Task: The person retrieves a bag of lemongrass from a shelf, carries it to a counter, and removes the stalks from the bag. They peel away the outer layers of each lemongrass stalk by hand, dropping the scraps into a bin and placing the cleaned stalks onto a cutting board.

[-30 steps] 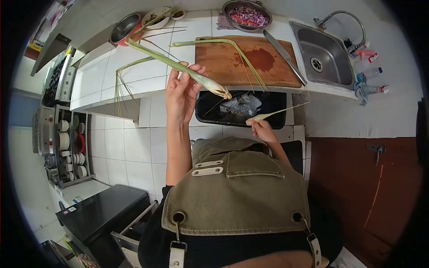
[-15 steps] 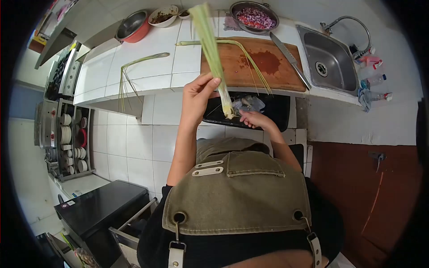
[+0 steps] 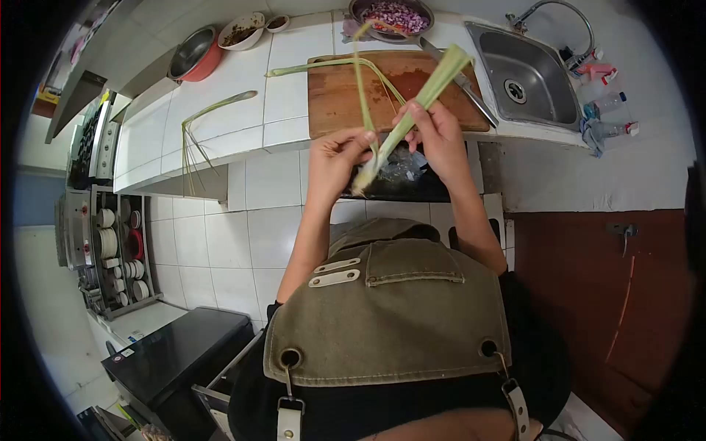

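Observation:
My right hand (image 3: 439,140) grips a thick pale-green lemongrass stalk (image 3: 447,70), held slanted with its leafy end up to the right and its root end down to the left. My left hand (image 3: 337,160) pinches a thin strip of outer leaf (image 3: 361,84) close to the stalk's base; the strip stands up and bends over at its top. Beneath both hands is a black container (image 3: 368,189) with clear plastic (image 3: 404,166) in it. Beyond them, a wet wooden cutting board (image 3: 327,110) carries a second, bent lemongrass stalk (image 3: 294,70) across its left side.
A knife (image 3: 479,104) lies along the board's right side, by the steel sink (image 3: 566,110). A bowl of chopped red onion (image 3: 397,18) stands behind. Another lemongrass stalk (image 3: 239,97) overhangs the counter edge at left. A red bowl (image 3: 202,67) and a white bowl (image 3: 243,33) sit at the back left.
My right hand has risen from the root end to grip the stalk higher up. The stalk now leans right, and my left hand holds a leaf strip parted from it.

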The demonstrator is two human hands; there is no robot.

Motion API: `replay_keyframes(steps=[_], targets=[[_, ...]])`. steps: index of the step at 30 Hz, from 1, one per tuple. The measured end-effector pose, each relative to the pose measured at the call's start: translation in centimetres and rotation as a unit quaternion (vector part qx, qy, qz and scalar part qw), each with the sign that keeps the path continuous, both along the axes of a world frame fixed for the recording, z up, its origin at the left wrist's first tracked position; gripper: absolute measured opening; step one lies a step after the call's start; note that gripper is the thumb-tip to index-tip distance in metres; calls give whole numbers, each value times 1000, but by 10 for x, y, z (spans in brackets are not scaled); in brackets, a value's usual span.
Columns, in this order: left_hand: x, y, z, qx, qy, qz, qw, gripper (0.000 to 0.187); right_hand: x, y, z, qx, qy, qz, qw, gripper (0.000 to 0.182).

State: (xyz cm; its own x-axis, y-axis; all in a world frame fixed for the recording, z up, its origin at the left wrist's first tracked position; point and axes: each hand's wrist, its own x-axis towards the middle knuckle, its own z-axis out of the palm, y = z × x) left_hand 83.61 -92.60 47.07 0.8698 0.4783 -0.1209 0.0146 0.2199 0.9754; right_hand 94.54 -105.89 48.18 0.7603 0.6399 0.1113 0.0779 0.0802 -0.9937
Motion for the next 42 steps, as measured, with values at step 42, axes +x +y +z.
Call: replay_keyframes(steps=[42], targets=[[51, -7, -148, 589, 213, -184, 757, 26, 8, -103, 0, 272, -46, -215, 937, 25]])
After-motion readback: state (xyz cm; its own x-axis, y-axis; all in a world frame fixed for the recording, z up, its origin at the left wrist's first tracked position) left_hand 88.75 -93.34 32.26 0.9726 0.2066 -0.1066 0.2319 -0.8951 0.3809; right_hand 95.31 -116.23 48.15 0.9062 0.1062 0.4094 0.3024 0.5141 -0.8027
